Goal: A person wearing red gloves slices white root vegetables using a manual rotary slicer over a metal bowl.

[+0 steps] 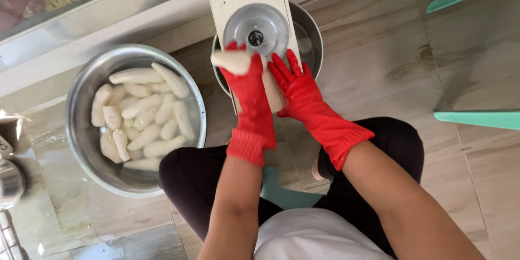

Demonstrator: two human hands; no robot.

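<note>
A: Where does the view look from?

B: From the person's head, pointing almost straight down over their own lap and forearms onto the floor [379, 59].

A: How near is it?

B: Close. The arms fill the lower half, and the slicer board [244, 5] sits at top centre, just in front of the knees.

A: What marks the edges?

B: A steel basin [81, 130] at left, turquoise chair legs [476, 119] at right. There is only this single view.
</note>
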